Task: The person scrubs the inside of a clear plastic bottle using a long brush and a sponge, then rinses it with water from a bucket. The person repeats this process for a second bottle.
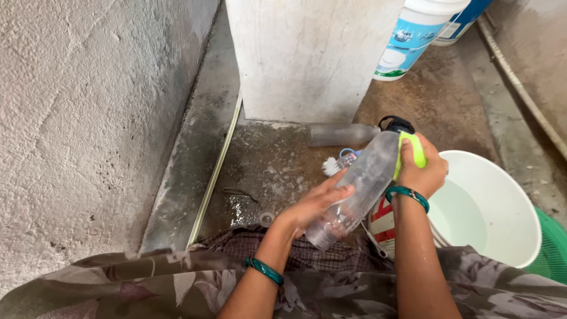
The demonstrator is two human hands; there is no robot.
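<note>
My left hand point(312, 205) holds a clear plastic bottle point(360, 180) near its neck, with the open mouth tilted down toward my lap. My right hand point(422, 171) presses a yellow-green sponge point(411, 149) against the bottle's upper end. Both wrists wear green bangles. A second clear bottle point(339, 134) lies on the wet floor behind, next to a black cap point(397, 123). A small brush with white bristles point(333, 165) lies beside it.
A white basin of water point(502, 207) stands at my right, with a green basket point(552, 245) beyond it. A white concrete pillar point(307, 59) rises ahead, a white and blue bucket point(413, 35) beside it. A rough wall point(77, 118) runs along the left. A hose point(520, 88) crosses the far right.
</note>
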